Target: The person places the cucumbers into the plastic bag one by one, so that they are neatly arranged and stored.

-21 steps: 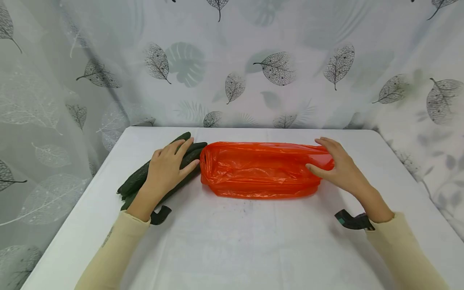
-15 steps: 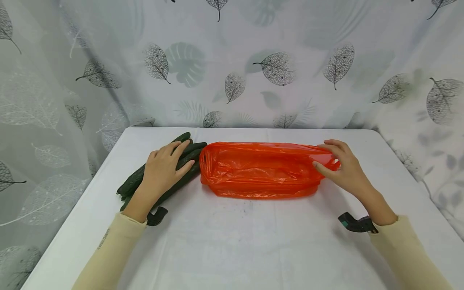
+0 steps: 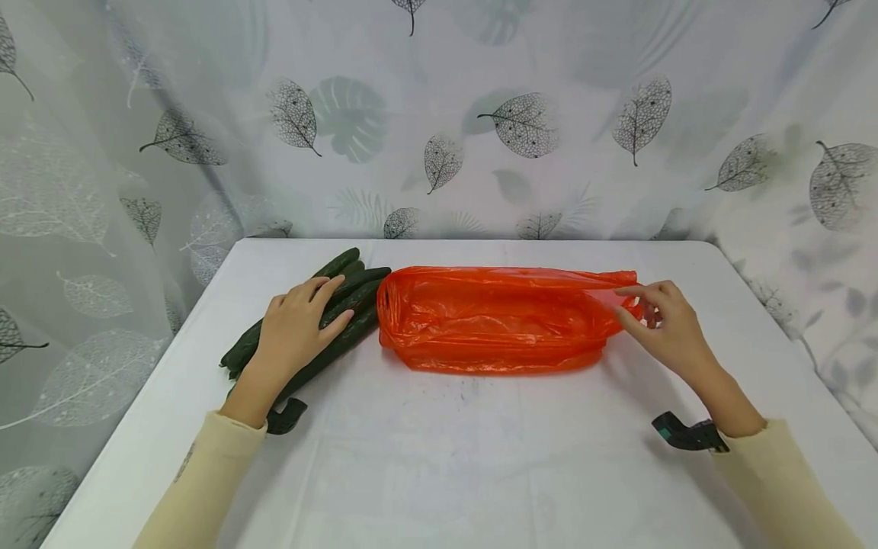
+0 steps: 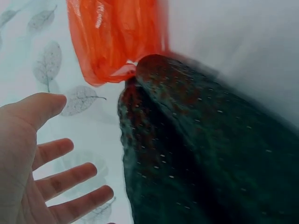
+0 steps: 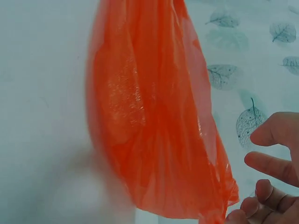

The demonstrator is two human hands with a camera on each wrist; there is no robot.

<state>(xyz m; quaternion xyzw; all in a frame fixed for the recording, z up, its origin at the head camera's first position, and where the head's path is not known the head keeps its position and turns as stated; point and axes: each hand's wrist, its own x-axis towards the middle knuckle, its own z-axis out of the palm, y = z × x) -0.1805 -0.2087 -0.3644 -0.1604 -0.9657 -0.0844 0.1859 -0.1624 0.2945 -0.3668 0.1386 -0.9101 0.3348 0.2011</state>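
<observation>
Several long dark green cucumbers (image 3: 350, 320) lie side by side at the left of the table. Over them is my left hand (image 3: 291, 328), fingers spread and bent loosely, holding nothing; in the left wrist view two cucumber tips point at the red bag. An orange-red plastic bag (image 3: 490, 320) lies lengthwise in the middle, its left end against the cucumber tips. At its right end hovers my right hand (image 3: 668, 328), thumb and index finger apart. In the right wrist view its other fingers (image 5: 264, 190) curl loosely right beside the bag's loose corner.
A white cloth covers the table (image 3: 439, 457). A leaf-printed curtain (image 3: 439, 114) hangs behind and along both sides. Dark wrist-camera straps (image 3: 689, 433) stick out below the hands.
My left hand has drawn back toward the lower left, uncovering more of the cucumbers. My right hand has shifted rightward, showing the bag's right end. The bag and cucumbers lie where they were.
</observation>
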